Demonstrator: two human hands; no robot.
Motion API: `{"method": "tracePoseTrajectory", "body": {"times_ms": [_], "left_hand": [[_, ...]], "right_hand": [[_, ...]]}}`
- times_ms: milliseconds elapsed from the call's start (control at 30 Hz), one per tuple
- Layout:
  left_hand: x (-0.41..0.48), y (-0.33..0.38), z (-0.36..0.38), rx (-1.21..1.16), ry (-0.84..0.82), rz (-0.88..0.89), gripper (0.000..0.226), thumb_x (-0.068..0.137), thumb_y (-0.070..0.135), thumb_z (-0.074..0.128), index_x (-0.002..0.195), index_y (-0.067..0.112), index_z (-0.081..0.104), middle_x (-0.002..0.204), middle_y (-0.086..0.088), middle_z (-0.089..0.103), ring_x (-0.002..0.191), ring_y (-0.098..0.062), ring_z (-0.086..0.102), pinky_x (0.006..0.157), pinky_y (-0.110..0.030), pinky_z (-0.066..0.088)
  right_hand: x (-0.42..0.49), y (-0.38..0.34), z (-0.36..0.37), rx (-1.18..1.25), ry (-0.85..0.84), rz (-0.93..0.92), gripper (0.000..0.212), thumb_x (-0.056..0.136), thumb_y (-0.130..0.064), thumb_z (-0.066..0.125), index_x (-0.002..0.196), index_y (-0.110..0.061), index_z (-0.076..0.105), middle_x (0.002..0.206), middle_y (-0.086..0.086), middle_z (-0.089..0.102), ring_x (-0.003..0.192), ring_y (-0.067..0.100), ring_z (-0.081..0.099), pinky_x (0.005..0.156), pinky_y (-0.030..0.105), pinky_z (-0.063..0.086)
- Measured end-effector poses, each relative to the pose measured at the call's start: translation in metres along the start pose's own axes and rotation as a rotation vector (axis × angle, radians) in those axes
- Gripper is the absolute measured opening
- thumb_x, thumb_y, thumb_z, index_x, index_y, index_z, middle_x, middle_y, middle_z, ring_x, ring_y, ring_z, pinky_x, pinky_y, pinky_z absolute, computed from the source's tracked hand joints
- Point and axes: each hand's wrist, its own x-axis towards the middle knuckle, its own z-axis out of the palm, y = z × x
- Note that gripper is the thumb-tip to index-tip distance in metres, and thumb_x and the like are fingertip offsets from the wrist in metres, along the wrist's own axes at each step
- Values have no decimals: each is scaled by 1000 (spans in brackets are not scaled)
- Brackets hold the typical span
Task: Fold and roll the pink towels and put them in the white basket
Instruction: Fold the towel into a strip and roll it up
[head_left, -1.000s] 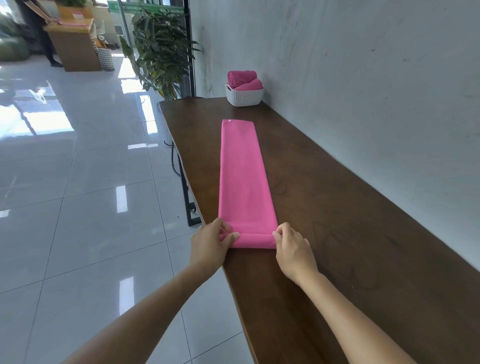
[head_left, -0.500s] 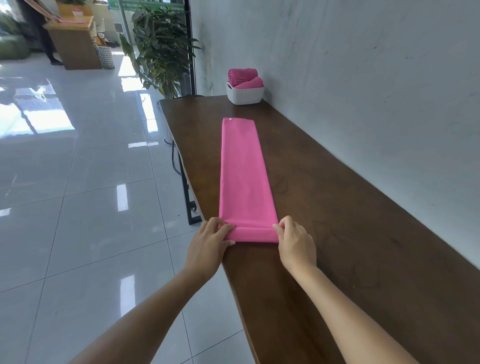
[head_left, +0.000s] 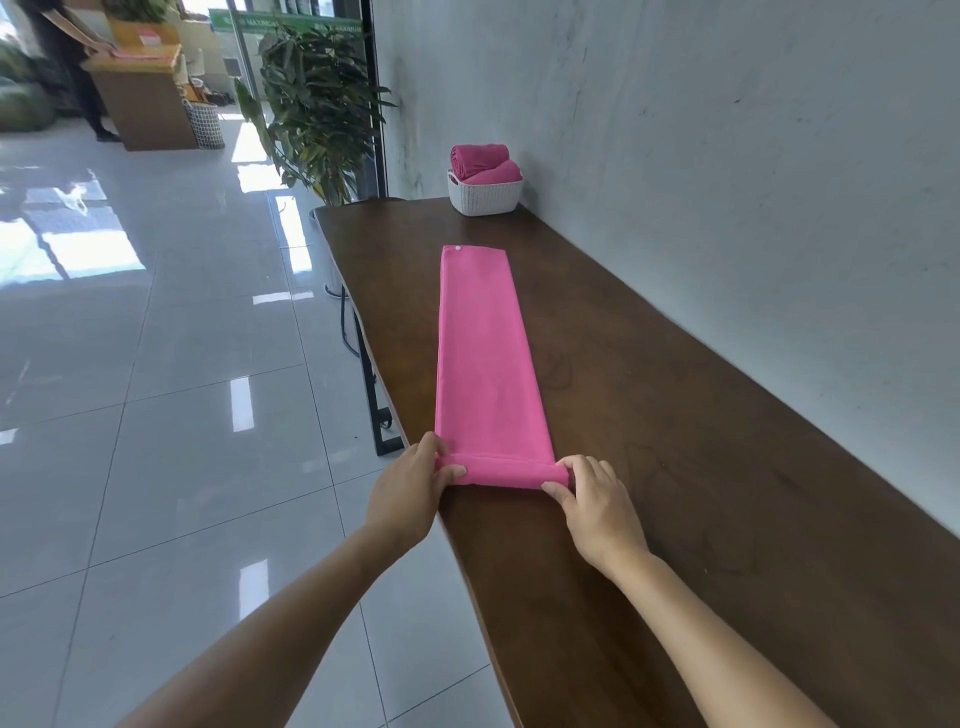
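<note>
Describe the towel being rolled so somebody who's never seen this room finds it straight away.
Along the grey wall runs a long dark wooden table. On it lies one pink towel, a long flat strip, its near end rolled between the left hand and right hand. Unlike the rolled towels in the white basket at the far end, it is mostly unrolled.

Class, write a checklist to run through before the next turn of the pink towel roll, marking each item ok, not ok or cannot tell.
1. Left hand grips the roll's left end: ok.
2. Right hand grips its right end: ok.
3. Long folded pink towel lies flat and straight on the dark wooden table: ok.
4. Roll evenly tight inside: cannot tell.
5. White woven basket has room beside its two rolled pink towels: cannot tell.
</note>
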Motion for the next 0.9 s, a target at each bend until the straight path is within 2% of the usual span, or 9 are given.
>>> {"method": "tracePoseTrajectory", "body": {"times_ms": [100, 167, 300, 467, 533, 600, 700, 800, 900], "left_hand": [[-4, 0, -3, -119, -21, -72, 31, 100, 53, 50, 105, 22, 47, 98, 5, 63, 86, -16, 62, 77, -41, 57], [-7, 0, -4, -201, -27, -135, 34, 99, 54, 52, 101, 21, 51, 95, 3, 65, 85, -16, 62, 77, -42, 57], [-6, -1, -6, -265, -38, -227, 38, 93, 61, 57, 95, 23, 55, 90, 3, 66, 81, -17, 64, 75, -42, 58], [-10, 7, -4, -154, 136, -170, 32, 92, 56, 64, 97, 26, 55, 100, 10, 57, 82, -5, 56, 67, -25, 49], [-13, 6, -1, -137, 203, -94, 26, 93, 51, 65, 98, 28, 56, 105, 12, 53, 85, -4, 55, 72, -27, 53], [-16, 3, 2, -114, 234, 8, 16, 96, 43, 64, 95, 29, 56, 103, 14, 54, 89, -6, 53, 77, -30, 55], [-19, -1, 7, -18, 272, 170, 11, 102, 35, 56, 96, 26, 60, 102, 13, 56, 94, -9, 50, 80, -33, 54], [-19, -6, 9, 79, 285, 258, 24, 100, 44, 57, 108, 23, 66, 110, 10, 61, 99, -11, 53, 82, -30, 56], [-16, -11, 10, 193, 261, 297, 42, 93, 49, 67, 122, 19, 66, 119, 5, 63, 106, -17, 57, 84, -32, 56]], "right_hand": [[-3, 0, 0, -4, -36, -5, 37, 101, -51, 42, 119, -22, 57, 114, -11, 56, 101, 6, 45, 87, 22, 42], [-6, 0, 1, -19, -53, -16, 55, 96, -61, 25, 115, -21, 58, 112, -10, 57, 99, 7, 44, 84, 21, 38], [-8, -2, 3, -42, -62, 15, 74, 89, -67, 5, 112, -21, 59, 111, -9, 58, 101, 8, 47, 88, 24, 44], [5, -7, -3, -16, -163, 84, 76, 91, -67, 7, 115, -19, 60, 114, -6, 61, 108, 14, 51, 89, 29, 45], [11, -8, -6, 20, -206, 106, 73, 94, -67, 12, 112, -16, 61, 112, -2, 61, 112, 19, 52, 85, 31, 41], [16, -7, -9, 46, -251, 135, 59, 102, -60, 24, 108, -15, 61, 110, 2, 61, 112, 22, 54, 84, 35, 42], [23, -8, -11, 56, -298, 178, 58, 104, -60, 28, 111, -14, 63, 111, 6, 61, 97, 20, 57, 74, 33, 44], [30, -11, -15, 75, -316, 219, 55, 103, -60, 29, 78, -18, 53, 82, 1, 60, 73, 15, 57, 56, 28, 36], [34, -17, -17, 57, -270, 286, 58, 103, -62, 30, 69, -18, 47, 70, -1, 55, 63, 12, 54, 50, 26, 33]]}}
